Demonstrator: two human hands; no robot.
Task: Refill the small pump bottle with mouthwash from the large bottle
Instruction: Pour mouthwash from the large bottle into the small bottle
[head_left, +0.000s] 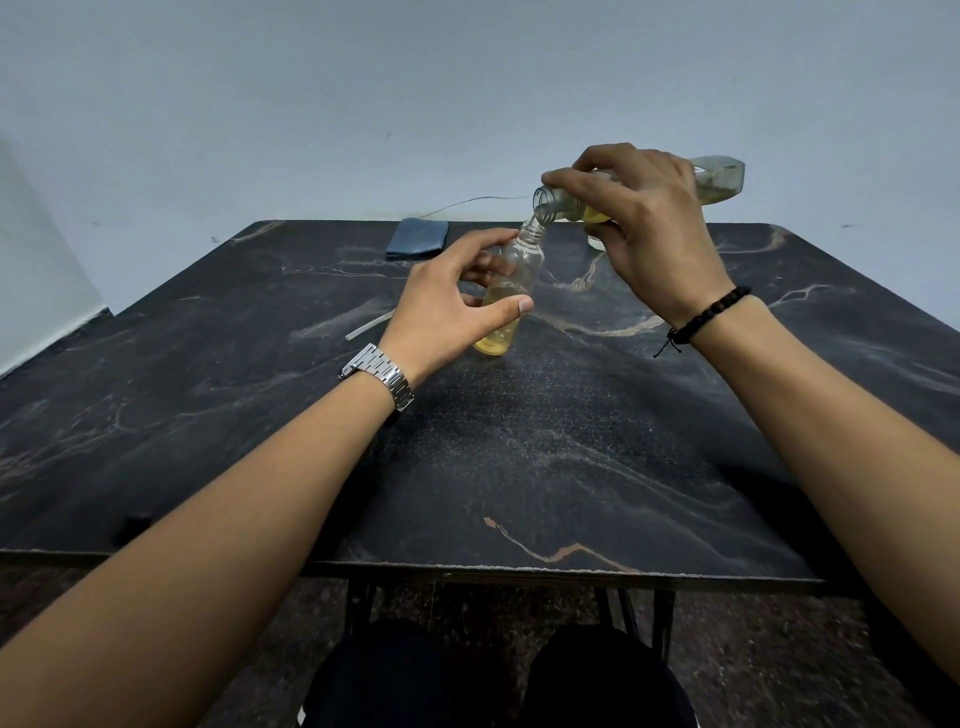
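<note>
The small clear bottle (511, 280) stands tilted on the dark marble table (571, 457), uncapped, with yellow liquid in its lower part. My left hand (452, 306) grips it between thumb and fingers. My right hand (639, 228) holds the large clear bottle (719, 179) tipped almost flat, its open mouth just above the small bottle's neck. Yellow mouthwash lies along the large bottle's lower side and a thin stream runs from mouth to neck.
A folded blue cloth (418, 238) lies at the table's far edge, with a thin wire behind it. A clear tube-like piece (370, 325) lies left of my left hand. A small white cap-like object (597, 241) shows under my right hand.
</note>
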